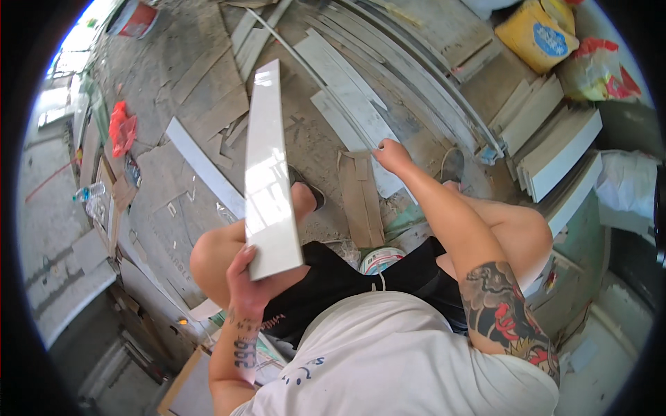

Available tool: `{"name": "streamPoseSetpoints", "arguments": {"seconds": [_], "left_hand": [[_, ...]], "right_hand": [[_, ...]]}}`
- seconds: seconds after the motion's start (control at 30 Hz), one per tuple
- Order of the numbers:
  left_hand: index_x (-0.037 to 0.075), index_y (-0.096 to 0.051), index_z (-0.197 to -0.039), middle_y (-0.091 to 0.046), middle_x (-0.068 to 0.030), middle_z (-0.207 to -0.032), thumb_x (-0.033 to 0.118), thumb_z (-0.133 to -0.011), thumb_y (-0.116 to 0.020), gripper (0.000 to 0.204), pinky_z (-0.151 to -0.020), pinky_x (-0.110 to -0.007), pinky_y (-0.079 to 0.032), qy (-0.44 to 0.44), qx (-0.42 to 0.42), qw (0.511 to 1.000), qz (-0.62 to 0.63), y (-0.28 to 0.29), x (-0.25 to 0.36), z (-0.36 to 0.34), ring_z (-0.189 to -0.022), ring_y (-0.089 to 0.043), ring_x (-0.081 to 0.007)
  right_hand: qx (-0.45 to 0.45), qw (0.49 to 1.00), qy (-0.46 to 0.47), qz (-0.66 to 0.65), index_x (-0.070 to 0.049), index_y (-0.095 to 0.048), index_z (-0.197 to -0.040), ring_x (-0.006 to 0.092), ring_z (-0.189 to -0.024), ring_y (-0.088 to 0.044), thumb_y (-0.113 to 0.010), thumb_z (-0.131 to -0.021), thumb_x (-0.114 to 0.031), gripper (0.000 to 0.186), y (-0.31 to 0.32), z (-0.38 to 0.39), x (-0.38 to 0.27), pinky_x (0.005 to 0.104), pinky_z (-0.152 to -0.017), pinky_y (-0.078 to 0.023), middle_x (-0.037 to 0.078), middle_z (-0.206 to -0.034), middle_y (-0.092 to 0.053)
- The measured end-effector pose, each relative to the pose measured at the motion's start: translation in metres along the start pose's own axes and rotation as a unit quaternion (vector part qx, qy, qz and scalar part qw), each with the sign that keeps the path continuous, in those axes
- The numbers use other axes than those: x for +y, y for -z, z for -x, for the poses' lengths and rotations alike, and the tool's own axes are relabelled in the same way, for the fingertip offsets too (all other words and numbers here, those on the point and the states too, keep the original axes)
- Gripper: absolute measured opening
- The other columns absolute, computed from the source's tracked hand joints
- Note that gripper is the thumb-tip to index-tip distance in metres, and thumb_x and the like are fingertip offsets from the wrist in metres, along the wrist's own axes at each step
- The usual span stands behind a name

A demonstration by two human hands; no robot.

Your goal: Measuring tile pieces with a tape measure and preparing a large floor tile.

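My left hand is wrapped round the near end of a long, glossy white tile strip. The strip rises away from me over my left knee, tilted, its shiny face catching the light. My right hand is closed in a fist beyond my right knee, above some pale flat strips on the floor. A thin metal bar runs toward that fist. Whether the fist holds the bar's end or something else is hidden by the fingers.
A round tub stands between my legs, with torn cardboard before it. Stacked tile strips and a yellow bag sit to the right. Leftward lie another white strip, a red plastic bag and a bottle.
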State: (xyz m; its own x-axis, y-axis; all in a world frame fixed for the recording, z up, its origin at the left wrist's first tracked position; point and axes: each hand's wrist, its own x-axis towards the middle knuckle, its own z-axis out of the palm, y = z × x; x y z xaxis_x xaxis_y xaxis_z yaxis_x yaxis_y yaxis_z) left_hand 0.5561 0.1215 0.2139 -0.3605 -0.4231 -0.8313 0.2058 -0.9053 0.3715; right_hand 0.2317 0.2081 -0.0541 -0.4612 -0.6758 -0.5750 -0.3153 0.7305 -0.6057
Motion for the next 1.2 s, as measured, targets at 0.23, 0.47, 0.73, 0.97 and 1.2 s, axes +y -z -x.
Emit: {"name": "streamPoseSetpoints", "arguments": {"seconds": [0.23,0.47,0.73,0.97,1.2], "left_hand": [[0.001,-0.041,-0.126,-0.061,-0.0117,-0.100,0.032,-0.081,-0.049,0.055,-0.065,-0.033,-0.051,-0.154,0.207,0.963,-0.084,-0.036,0.033,0.019,-0.084,-0.062,-0.0225],[0.000,-0.037,-0.128,-0.061,-0.0173,-0.098,0.033,-0.082,-0.050,0.058,-0.050,-0.038,-0.051,-0.157,0.124,0.971,-0.129,-0.034,0.038,0.030,-0.069,-0.063,-0.0280],[-0.011,-0.046,-0.116,-0.059,-0.0239,-0.108,0.018,-0.077,-0.063,0.052,-0.072,-0.040,-0.054,-0.086,-0.014,0.992,-0.092,-0.033,0.040,0.027,-0.089,-0.063,-0.0322],[-0.014,-0.046,-0.115,-0.060,-0.0222,-0.106,0.023,-0.076,-0.065,0.057,-0.080,-0.034,-0.051,-0.102,0.019,0.987,-0.126,-0.042,0.035,0.020,-0.092,-0.063,-0.0288],[-0.007,-0.040,-0.127,-0.052,-0.0180,-0.123,0.025,-0.081,-0.050,0.056,-0.095,-0.037,-0.039,-0.099,-0.094,0.988,-0.076,-0.026,0.040,0.021,-0.113,-0.051,-0.0271]], "right_hand": [[0.008,0.967,0.008,0.253,-0.001,-0.059,-0.087,0.0299,-0.095,-0.058,-0.058,-0.079,-0.014,0.016,-0.055,-0.048,0.050,0.0382,-0.076,-0.050,0.017,-0.100,-0.057],[0.057,0.955,0.051,0.287,-0.001,-0.061,-0.085,0.0305,-0.078,-0.064,-0.054,-0.076,-0.005,0.012,-0.080,-0.105,0.035,0.0382,-0.066,-0.053,0.015,-0.084,-0.063],[-0.023,0.963,0.029,0.266,0.000,-0.061,-0.086,0.0291,-0.077,-0.065,-0.052,-0.076,-0.003,0.013,-0.085,-0.109,0.031,0.0373,-0.063,-0.053,0.017,-0.084,-0.065],[-0.019,0.966,-0.052,0.251,-0.003,-0.062,-0.089,0.0261,-0.085,-0.065,-0.054,-0.077,-0.011,0.016,-0.082,-0.103,0.022,0.0371,-0.067,-0.053,0.017,-0.092,-0.065],[-0.077,0.978,-0.042,-0.191,-0.004,-0.056,-0.093,0.0153,-0.055,-0.054,-0.052,-0.083,-0.018,0.018,-0.036,-0.055,-0.027,0.0322,-0.052,-0.045,0.007,-0.072,-0.059]]}}
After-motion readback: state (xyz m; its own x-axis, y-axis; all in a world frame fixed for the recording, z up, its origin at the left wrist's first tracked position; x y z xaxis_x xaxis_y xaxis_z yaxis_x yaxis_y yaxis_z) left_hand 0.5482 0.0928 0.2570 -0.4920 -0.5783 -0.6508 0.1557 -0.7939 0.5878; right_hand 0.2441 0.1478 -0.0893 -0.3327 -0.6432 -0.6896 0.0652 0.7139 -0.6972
